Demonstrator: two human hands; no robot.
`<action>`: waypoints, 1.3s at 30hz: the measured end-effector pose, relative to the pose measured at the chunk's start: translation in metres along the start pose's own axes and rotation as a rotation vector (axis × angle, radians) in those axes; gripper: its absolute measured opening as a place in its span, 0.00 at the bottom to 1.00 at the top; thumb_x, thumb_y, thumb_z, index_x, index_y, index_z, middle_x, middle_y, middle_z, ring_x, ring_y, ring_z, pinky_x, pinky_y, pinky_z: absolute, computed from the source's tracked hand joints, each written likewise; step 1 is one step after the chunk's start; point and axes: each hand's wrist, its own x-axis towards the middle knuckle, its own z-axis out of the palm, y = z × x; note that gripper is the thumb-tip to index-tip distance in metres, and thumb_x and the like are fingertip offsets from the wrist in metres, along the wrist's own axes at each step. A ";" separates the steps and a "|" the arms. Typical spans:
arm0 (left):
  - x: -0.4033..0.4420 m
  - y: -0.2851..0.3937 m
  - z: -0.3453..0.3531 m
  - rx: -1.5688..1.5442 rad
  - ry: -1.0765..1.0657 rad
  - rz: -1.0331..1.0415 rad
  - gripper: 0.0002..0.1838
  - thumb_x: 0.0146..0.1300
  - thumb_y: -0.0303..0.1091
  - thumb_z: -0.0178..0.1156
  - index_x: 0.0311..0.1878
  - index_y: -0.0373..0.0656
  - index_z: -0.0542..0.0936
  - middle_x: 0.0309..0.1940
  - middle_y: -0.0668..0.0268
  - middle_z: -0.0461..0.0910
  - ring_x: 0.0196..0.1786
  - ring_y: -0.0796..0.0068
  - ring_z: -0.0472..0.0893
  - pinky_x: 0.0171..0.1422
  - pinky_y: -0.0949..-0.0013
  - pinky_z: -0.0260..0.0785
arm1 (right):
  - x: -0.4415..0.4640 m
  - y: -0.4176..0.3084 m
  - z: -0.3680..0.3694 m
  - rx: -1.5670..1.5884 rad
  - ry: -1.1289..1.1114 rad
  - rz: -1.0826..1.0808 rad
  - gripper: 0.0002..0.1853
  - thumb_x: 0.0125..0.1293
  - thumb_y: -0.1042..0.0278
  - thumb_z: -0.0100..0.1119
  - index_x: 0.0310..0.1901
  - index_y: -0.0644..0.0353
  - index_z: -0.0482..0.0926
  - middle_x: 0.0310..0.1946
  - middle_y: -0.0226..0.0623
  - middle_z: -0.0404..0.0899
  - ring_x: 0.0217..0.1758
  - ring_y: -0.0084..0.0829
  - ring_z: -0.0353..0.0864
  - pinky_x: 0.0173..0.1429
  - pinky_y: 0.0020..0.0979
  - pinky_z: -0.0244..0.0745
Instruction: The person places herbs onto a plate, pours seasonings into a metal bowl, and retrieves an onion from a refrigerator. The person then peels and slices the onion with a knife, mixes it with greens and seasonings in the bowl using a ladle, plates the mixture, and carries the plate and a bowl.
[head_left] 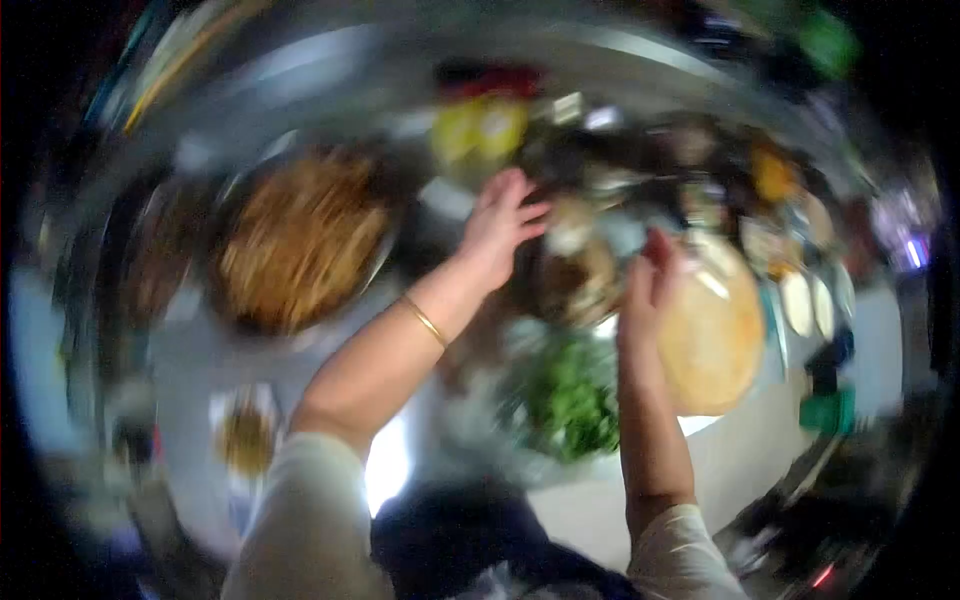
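My left hand (503, 228) is raised over the middle of the table, fingers spread, with nothing visible in it. Just beyond it stand yellow containers (478, 130), too blurred to make out. My right hand (650, 275) hovers by the left edge of a round wooden cutting board (712, 345); its fingers look stretched out and apart, though motion smears them. Between the two hands lies a bowl or bag with brown and pale contents (580, 280), its kind unclear. Leafy green herbs (575, 400) lie in clear plastic below, left of my right forearm.
A large round pan of brown shredded food (300, 240) stands at the left. Nearer is a small dish with yellowish-brown contents (245, 435). Pale oval pieces (797, 303) lie right of the board, near a green box (827, 411). Blurred jars and packets crowd the back.
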 end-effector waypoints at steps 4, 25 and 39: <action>-0.192 0.058 -0.162 0.404 0.451 0.537 0.24 0.71 0.51 0.47 0.59 0.43 0.69 0.49 0.61 0.76 0.48 0.71 0.76 0.54 0.65 0.68 | -0.159 -0.099 0.032 0.303 -0.593 0.226 0.08 0.69 0.72 0.49 0.44 0.66 0.74 0.37 0.38 0.77 0.35 0.24 0.74 0.45 0.27 0.72; -0.445 0.095 -0.480 -0.170 0.505 -0.140 0.30 0.75 0.50 0.34 0.66 0.33 0.63 0.63 0.57 0.66 0.65 0.65 0.64 0.71 0.61 0.52 | -0.502 -0.167 0.230 0.225 -0.748 1.086 0.15 0.60 0.81 0.49 0.50 0.65 0.72 0.39 0.42 0.79 0.38 0.34 0.80 0.40 0.32 0.76; -0.439 0.228 -0.486 1.358 -0.127 0.571 0.26 0.61 0.32 0.45 0.63 0.39 0.71 0.63 0.53 0.65 0.68 0.53 0.59 0.72 0.57 0.46 | -0.497 -0.353 0.235 0.486 -0.262 1.132 0.16 0.63 0.76 0.52 0.53 0.60 0.68 0.38 0.34 0.78 0.35 0.24 0.80 0.39 0.32 0.84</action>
